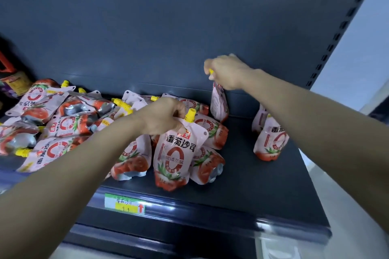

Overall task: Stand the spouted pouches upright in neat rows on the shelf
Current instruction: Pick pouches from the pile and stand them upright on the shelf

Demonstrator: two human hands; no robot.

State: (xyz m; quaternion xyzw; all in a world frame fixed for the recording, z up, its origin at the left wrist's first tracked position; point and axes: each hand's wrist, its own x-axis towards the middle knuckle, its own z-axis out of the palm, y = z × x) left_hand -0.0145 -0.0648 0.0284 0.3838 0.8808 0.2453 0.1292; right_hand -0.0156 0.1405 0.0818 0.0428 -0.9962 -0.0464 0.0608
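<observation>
Both hands are busy with pouches: the right hand (226,72) is closed around the yellow spout of a pouch at the back (219,104), which hangs or stands upright just in front of the shelf's dark rear panel (168,27), while the left hand (166,116) pinches the top corner of a front pouch (175,153) beside its yellow cap, holding it upright with its printed face toward the camera and its base near the shelf's front edge. On the right side of the shelf (263,174), two standing pouches (270,139) sit one behind the other, partly hidden by the right forearm; they look like the start of a row. Between them and the held pouches lies a stretch of bare shelf. To the left, the work is clearly unfinished: a loose heap of pouches (59,124) lies flat or tilted, overlapping, spouts pointing in different directions, and a few more lean against each other just behind the front pouch. A price label (125,204) is fixed to the shelf's front rail. By this showing the task is at an early stage, with only a handful upright and most of the stock to sort.
</observation>
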